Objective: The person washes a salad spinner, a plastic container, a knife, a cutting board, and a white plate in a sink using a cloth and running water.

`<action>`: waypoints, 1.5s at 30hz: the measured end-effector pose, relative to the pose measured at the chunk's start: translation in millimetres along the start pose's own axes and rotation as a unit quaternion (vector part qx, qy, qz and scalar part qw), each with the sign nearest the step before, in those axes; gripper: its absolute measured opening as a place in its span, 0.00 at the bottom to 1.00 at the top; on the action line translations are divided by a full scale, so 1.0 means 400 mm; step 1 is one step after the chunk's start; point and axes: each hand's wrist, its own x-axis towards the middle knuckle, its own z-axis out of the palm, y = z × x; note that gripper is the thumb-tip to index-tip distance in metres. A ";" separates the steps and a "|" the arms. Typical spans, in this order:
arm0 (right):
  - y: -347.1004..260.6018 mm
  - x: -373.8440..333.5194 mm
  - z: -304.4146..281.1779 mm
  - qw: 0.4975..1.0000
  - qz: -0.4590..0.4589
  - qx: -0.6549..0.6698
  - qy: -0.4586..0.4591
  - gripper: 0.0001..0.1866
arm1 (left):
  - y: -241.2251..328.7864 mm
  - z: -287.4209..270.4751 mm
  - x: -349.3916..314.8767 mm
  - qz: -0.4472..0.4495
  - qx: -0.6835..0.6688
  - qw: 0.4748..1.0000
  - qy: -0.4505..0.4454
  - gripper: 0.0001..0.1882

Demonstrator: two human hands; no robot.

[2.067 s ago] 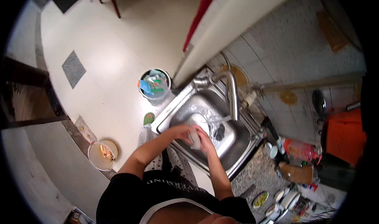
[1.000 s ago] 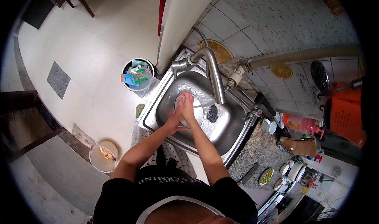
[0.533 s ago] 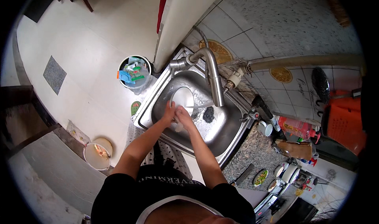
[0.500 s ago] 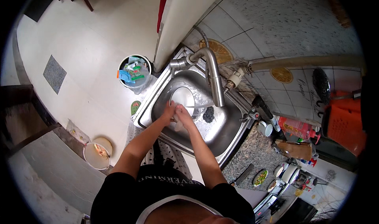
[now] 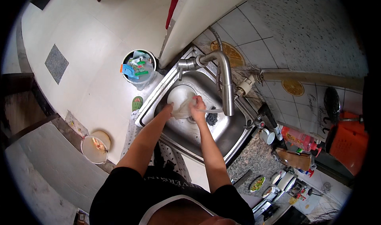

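Both my hands are inside the steel sink (image 5: 235,132). At the near-left rim of a round white plate (image 5: 179,93), my left hand (image 5: 168,110) is closed, its fingers partly hidden. Over the plate's right side, my right hand (image 5: 197,108) is closed on a pale, cloth-like thing (image 5: 184,107) that spreads across the plate and is blurred. A thin water stream (image 5: 213,111) runs from the tall metal faucet (image 5: 228,94) onto my right hand. To the right of that hand, a dark scouring pad (image 5: 211,117) lies on the sink bottom.
A lined bin (image 5: 147,81) full of wrappers stands left of the sink; a whitish bucket (image 5: 93,153) is farther left. On the right, the granite counter (image 5: 249,155) bears a white cup (image 5: 267,137), a knife (image 5: 242,178) and a plate of green food (image 5: 257,184).
My hands, close together before, are now apart. The right has moved right under the water, and the pale thing now spreads over the plate. The view has shifted slightly.
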 end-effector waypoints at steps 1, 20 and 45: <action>-0.008 -0.006 -0.012 1.000 -0.009 0.012 -0.009 0.13 | -0.007 0.002 0.002 0.018 -0.020 0.999 0.017 0.19; -0.154 -0.096 -0.012 0.669 0.342 0.659 -0.020 0.14 | 0.153 0.148 -0.258 -0.109 -0.196 0.924 -0.310 0.27; 0.011 -0.072 0.057 0.998 -0.058 0.015 -0.007 0.18 | 0.118 0.143 -0.218 -0.102 -0.142 0.950 -0.258 0.44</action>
